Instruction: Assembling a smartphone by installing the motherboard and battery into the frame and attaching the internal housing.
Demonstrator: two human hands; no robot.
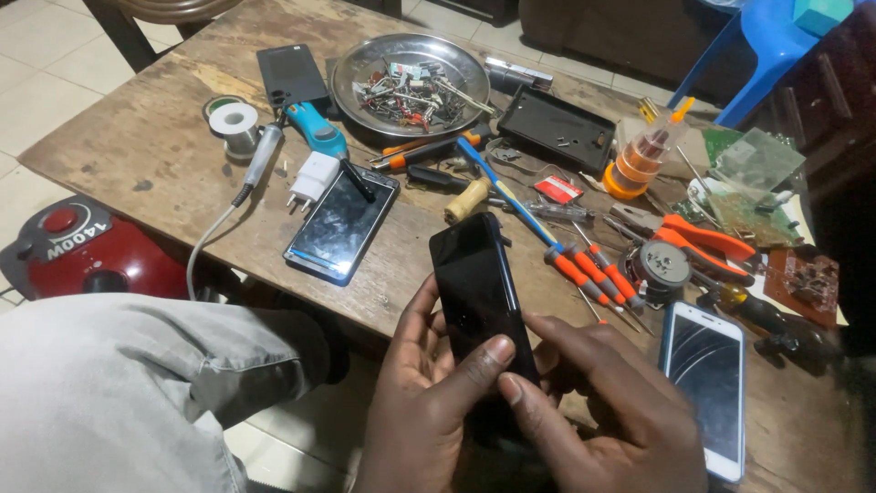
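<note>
You hold a black phone (479,292) in both hands, above the near edge of a worn wooden table (164,155), its dark screen facing up. Your left hand (422,402) cups it from below and the side, thumb laid across its lower end. Your right hand (602,402) meets it from the other side, fingers curled and thumb tip pressed to the lower edge, touching your left thumb.

At the far side a round metal dish (351,82) holds a tangle of small metal parts and electronic bits. Just right of it, a shallow black tray (557,123) holds a few tiny pieces (too small to tell what).

A small red card (557,189) lies near the table's middle. A white charger plug (313,178) sits against a second phone (340,225) with a dark screen. A white-framed phone (707,388) lies to your right, beside orange-handled screwdrivers (589,272) and orange pliers (707,239). A solder spool (234,123) stands at the left.

Beneath the table, a pale tiled floor (46,55); a red vacuum cleaner (87,246) stands at left, a blue plastic chair (776,46) behind.
</note>
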